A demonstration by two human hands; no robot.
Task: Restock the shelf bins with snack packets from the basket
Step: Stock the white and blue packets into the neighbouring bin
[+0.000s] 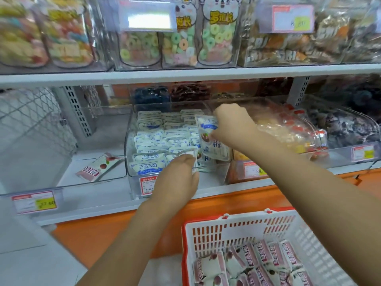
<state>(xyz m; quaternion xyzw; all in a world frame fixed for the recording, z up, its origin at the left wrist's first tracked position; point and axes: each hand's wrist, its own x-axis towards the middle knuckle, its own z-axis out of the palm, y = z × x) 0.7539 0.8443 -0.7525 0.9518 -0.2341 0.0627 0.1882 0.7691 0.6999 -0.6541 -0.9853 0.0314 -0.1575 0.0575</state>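
Hands, two: left hand (175,180), right hand (233,125). Basket (243,228), one. White packet (207,126), pinched, one. Pink packet (99,167) in left bin (68,178), one.

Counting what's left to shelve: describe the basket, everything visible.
The basket is white slotted plastic with a red rim and red clips, upright at lower right, before the orange shelf base. Pink-and-white packets lie jumbled on its bottom. The right forearm crosses above its right side.
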